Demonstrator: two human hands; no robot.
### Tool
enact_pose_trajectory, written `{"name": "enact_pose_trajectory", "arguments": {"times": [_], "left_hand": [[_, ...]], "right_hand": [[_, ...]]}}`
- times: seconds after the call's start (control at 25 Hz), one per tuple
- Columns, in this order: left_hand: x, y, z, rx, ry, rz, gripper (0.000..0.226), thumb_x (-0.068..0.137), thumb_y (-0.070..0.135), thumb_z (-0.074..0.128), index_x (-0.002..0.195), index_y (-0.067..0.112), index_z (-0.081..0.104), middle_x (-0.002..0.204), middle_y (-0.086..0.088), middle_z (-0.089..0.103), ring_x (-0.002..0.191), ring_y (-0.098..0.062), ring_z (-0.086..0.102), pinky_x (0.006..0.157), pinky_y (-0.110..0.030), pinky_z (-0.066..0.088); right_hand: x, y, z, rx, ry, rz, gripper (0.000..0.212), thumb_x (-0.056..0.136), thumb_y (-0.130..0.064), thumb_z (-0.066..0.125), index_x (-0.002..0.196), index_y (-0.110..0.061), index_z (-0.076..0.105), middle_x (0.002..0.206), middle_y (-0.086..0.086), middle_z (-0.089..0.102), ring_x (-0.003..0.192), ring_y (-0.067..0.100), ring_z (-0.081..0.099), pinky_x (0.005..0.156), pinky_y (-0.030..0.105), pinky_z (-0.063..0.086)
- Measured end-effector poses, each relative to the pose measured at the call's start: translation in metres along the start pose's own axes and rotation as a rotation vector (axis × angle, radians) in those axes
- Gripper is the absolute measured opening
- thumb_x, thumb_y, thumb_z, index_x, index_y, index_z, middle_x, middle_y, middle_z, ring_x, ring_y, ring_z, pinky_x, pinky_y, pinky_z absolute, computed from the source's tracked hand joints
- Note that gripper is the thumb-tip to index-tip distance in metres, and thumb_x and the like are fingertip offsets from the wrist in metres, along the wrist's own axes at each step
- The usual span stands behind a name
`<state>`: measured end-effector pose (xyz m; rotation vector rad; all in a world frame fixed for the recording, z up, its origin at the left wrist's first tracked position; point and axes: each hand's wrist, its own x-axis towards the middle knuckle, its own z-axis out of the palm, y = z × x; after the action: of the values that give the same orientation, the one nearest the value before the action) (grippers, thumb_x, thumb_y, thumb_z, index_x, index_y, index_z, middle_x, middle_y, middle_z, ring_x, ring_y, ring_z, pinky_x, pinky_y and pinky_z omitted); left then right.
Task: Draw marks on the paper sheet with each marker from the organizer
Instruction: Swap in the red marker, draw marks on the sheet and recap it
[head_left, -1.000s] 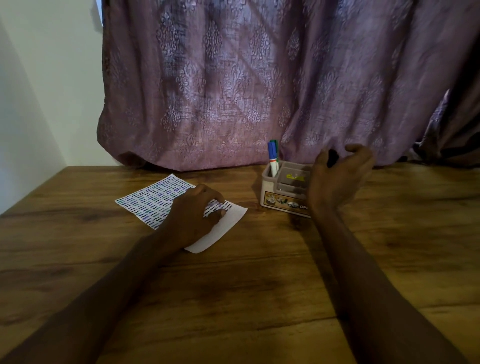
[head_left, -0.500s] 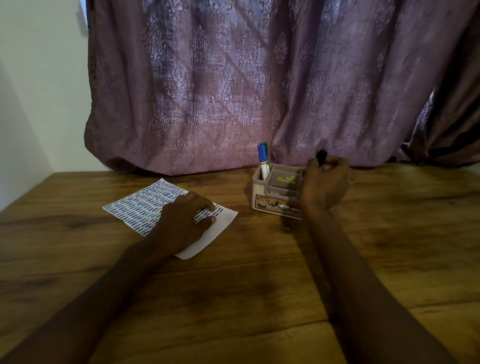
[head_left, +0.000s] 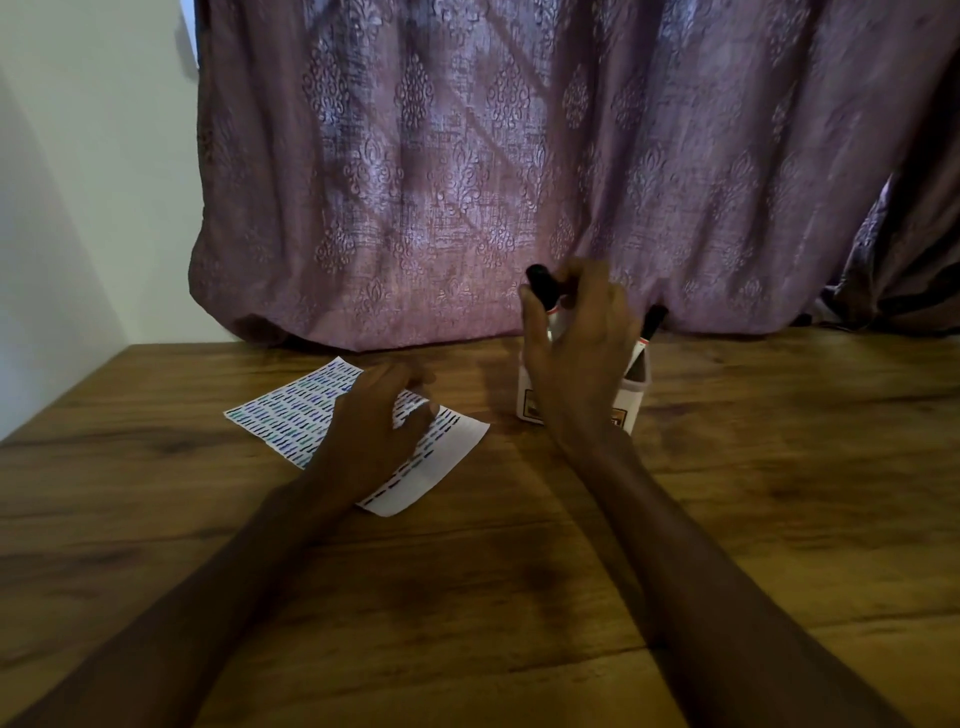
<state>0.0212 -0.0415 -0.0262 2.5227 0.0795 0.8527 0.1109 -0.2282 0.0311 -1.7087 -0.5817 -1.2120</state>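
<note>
A white paper sheet (head_left: 447, 457) covered in rows of short blue, green and black dashes lies on the wooden table. My left hand (head_left: 374, 421) rests flat on it, fingers spread. My right hand (head_left: 576, 353) is over the left side of the white organizer (head_left: 631, 397) and grips a black-capped marker (head_left: 543, 286), held upright above the box. A second black-capped marker (head_left: 647, 335) leans out of the organizer's right compartment. My hand hides most of the organizer and whatever else stands in it.
The wooden table (head_left: 779, 493) runs wide to the right and front. A mauve patterned curtain (head_left: 493, 182) hangs right behind the organizer and bunches on the table's back edge. A white wall (head_left: 78, 208) closes the left side.
My right hand has shifted from the organizer's right side to its left and now holds a black-capped marker raised. A black marker now stands in the right compartment. The left hand stays on the paper.
</note>
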Motion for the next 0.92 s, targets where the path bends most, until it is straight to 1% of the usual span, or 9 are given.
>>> {"name": "enact_pose_trajectory", "arguments": {"times": [0.08,0.16,0.24,0.4,0.52,0.6,0.72,0.8,0.92], "left_hand": [[0.001,0.004,-0.002,-0.209,0.044,-0.109,0.028,0.098,0.038,0.06,0.12,0.024,0.069,0.119,0.009,0.071,0.108,-0.004,0.063,0.091,-0.017,0.046],[0.003,0.009,-0.008,-0.64,0.026,-0.25,0.023,0.1,0.042,0.056,0.11,0.031,0.074,0.11,0.006,0.077,0.103,-0.008,0.071,0.086,-0.026,0.057],[0.004,0.009,-0.012,-0.862,0.028,-0.292,0.023,0.099,0.041,0.057,0.105,0.032,0.077,0.107,0.003,0.079,0.102,-0.012,0.074,0.077,-0.028,0.06],[0.005,0.006,-0.012,-0.944,0.043,-0.394,0.02,0.095,0.033,0.066,0.105,0.019,0.076,0.105,-0.004,0.079,0.098,-0.017,0.075,0.077,-0.031,0.055],[0.004,0.003,-0.01,-0.967,0.092,-0.455,0.015,0.092,0.029,0.07,0.099,0.019,0.078,0.102,-0.007,0.079,0.098,-0.022,0.073,0.084,-0.038,0.056],[0.002,0.001,-0.011,-0.966,0.133,-0.482,0.017,0.092,0.031,0.071,0.099,0.017,0.077,0.103,-0.01,0.078,0.103,-0.029,0.072,0.087,-0.043,0.055],[0.003,-0.001,-0.012,-0.964,0.079,-0.508,0.022,0.094,0.035,0.068,0.104,0.017,0.077,0.105,-0.006,0.078,0.104,-0.023,0.072,0.089,-0.042,0.054],[0.003,0.001,-0.012,-1.017,0.004,-0.509,0.021,0.095,0.033,0.066,0.105,0.019,0.079,0.105,-0.004,0.079,0.102,-0.018,0.073,0.094,-0.041,0.054],[0.003,0.003,-0.009,-1.036,0.015,-0.492,0.022,0.095,0.025,0.067,0.111,0.015,0.077,0.11,-0.006,0.079,0.109,-0.021,0.073,0.097,-0.039,0.056]], "right_hand": [[-0.01,-0.01,0.01,0.203,-0.185,0.106,0.028,0.093,-0.027,0.077,0.108,-0.014,0.058,0.094,-0.004,0.065,0.085,0.018,0.064,0.072,0.041,0.052],[-0.022,-0.017,0.019,0.362,-0.376,0.225,0.029,0.091,-0.023,0.08,0.106,-0.016,0.056,0.09,-0.014,0.061,0.08,0.0,0.06,0.066,0.034,0.051],[-0.036,-0.021,0.028,0.463,-0.544,0.304,0.026,0.09,-0.02,0.08,0.105,-0.014,0.059,0.088,-0.011,0.064,0.079,0.003,0.062,0.067,0.036,0.052],[-0.049,-0.023,0.041,0.477,-0.712,0.401,0.02,0.093,-0.024,0.079,0.1,-0.011,0.065,0.084,0.003,0.071,0.081,0.026,0.072,0.07,0.047,0.059],[-0.049,-0.015,0.043,0.605,-0.861,0.544,0.02,0.098,-0.019,0.073,0.106,-0.001,0.068,0.085,0.014,0.077,0.061,0.011,0.068,0.05,0.027,0.05],[-0.051,-0.012,0.041,0.58,-0.958,0.56,0.022,0.102,-0.023,0.067,0.107,-0.002,0.071,0.083,0.013,0.078,0.053,0.005,0.06,0.046,0.022,0.043],[-0.056,-0.014,0.041,0.452,-0.955,0.436,0.033,0.105,-0.03,0.061,0.093,-0.003,0.076,0.073,0.011,0.074,0.05,-0.003,0.055,0.052,0.019,0.04],[-0.057,-0.016,0.041,0.439,-0.916,0.415,0.034,0.106,-0.03,0.059,0.092,-0.005,0.076,0.067,0.0,0.07,0.052,-0.004,0.056,0.055,0.018,0.04],[-0.056,-0.017,0.042,0.447,-0.85,0.41,0.028,0.106,-0.025,0.06,0.095,-0.007,0.079,0.067,-0.007,0.066,0.059,0.003,0.058,0.063,0.028,0.045]]}}
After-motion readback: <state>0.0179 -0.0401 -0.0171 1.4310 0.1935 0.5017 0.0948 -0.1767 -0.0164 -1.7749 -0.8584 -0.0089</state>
